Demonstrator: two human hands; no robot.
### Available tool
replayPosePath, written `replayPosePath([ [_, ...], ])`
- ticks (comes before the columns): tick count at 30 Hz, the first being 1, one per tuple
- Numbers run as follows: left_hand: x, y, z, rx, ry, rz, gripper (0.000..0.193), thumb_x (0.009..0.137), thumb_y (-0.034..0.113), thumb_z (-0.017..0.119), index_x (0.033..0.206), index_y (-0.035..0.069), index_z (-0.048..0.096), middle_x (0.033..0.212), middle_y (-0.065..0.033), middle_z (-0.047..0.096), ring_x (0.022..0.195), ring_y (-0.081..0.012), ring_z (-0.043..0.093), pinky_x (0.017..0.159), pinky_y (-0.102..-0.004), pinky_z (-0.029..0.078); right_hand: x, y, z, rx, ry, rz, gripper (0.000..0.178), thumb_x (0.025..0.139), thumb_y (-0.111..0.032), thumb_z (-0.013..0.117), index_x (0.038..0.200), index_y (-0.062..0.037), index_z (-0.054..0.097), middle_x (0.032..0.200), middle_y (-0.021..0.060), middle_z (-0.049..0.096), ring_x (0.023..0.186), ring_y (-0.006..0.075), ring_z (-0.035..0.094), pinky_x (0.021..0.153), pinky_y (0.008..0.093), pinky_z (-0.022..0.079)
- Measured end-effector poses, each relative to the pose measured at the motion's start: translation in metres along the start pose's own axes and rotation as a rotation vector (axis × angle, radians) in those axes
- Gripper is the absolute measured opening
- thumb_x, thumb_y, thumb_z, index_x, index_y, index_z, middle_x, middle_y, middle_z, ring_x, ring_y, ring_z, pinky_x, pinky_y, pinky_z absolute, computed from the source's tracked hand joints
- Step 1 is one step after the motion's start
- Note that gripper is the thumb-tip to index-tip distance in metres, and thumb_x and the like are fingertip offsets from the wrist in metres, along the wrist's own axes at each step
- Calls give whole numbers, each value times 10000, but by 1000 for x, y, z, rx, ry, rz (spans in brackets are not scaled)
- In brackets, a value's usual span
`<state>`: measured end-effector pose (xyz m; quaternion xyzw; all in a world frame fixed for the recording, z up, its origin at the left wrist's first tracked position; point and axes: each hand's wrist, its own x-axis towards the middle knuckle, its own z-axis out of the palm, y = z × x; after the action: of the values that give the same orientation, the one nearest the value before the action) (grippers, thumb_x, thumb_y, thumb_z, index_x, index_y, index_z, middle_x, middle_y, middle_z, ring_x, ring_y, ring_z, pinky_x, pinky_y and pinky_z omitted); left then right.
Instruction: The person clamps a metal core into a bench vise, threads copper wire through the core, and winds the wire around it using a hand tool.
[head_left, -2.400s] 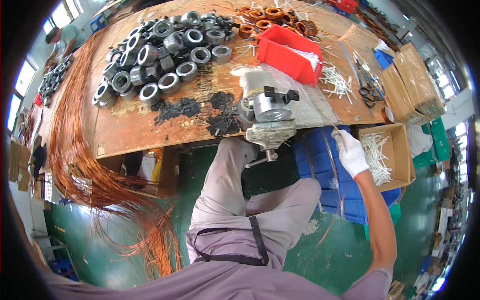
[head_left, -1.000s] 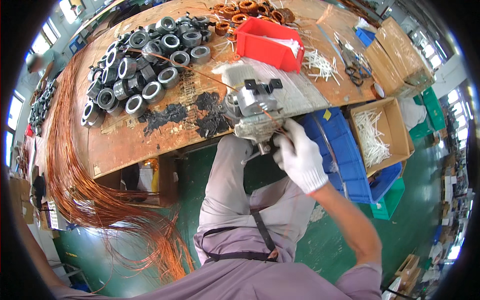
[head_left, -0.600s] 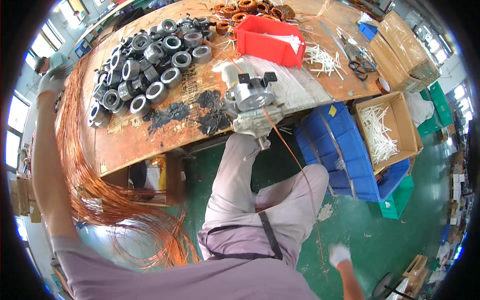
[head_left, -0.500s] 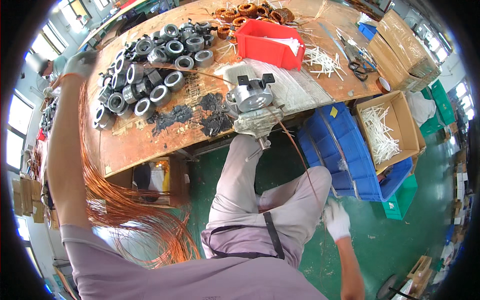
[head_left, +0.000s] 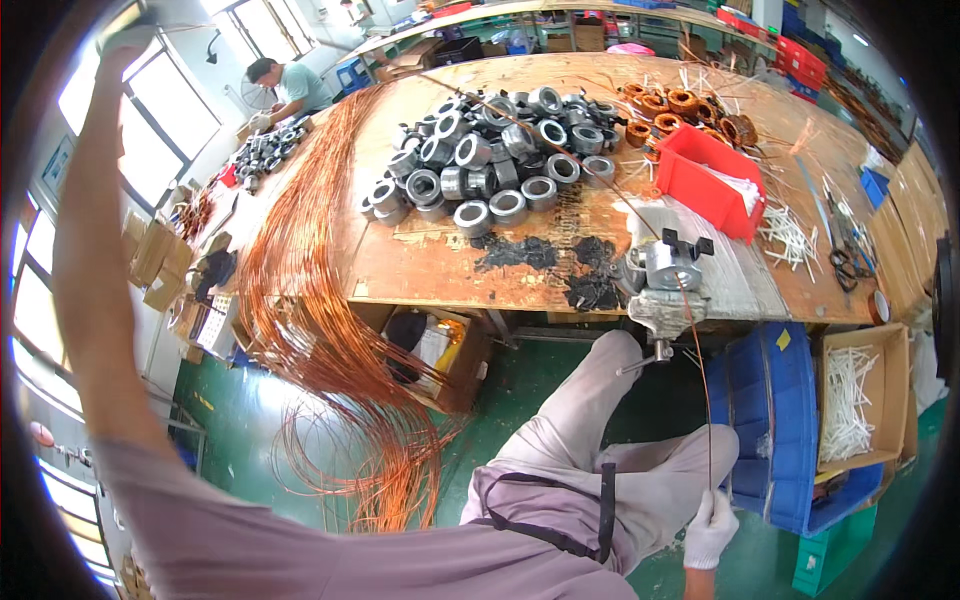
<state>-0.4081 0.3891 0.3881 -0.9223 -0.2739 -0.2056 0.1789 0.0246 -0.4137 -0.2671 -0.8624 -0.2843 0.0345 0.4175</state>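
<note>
A single copper wire [head_left: 612, 190] passes through a grey ring core [head_left: 672, 268] with black clips, held in a metal clamp [head_left: 668, 312] on the table edge. My left hand [head_left: 128, 42], in a white glove, is raised high at the upper left rim, blurred and partly cut off, closed on the wire's long end. Low at the right, beside my knee, my gloved right hand [head_left: 710, 528] pinches the wire's other end, which hangs down from the core. Between the two hands the wire looks taut.
Many ring cores [head_left: 472, 150] are piled on the wooden table [head_left: 440, 275]. A bundle of copper wires [head_left: 300, 230] hangs over its left edge. Beyond stand a red bin [head_left: 700, 175] and wound copper coils [head_left: 680, 105]. A blue crate [head_left: 745, 400] stands right; a co-worker [head_left: 300, 85] sits far left.
My left arm has swung further up and outward, drawing the wire along. My right hand has closed on the wire's lower end. The whole view has turned left.
</note>
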Motion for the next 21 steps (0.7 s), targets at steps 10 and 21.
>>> replayPosePath([
  [10, -3, 143, 134, -338, -77, 180, 283, 985, 165, 524, 1198, 11, 628, 1060, -149, 711, 895, -270, 715, 786, -372, 575, 78, -10, -30, -165, 215, -121, 265, 1013, -146, 654, 1214, 19, 700, 1080, 190, 742, 968, 295, 732, 899, 399, 560],
  [21, -130, 763, 303, -1104, -422, 842, 382, 920, 81, 611, 1298, 30, 633, 1043, -178, 712, 861, -367, 714, 732, -408, 585, 90, -103, -48, 1443, 381, 40, 484, 1079, -353, 586, 1379, 26, 550, 1303, 150, 635, 1181, 274, 633, 1071, 468, 504],
])
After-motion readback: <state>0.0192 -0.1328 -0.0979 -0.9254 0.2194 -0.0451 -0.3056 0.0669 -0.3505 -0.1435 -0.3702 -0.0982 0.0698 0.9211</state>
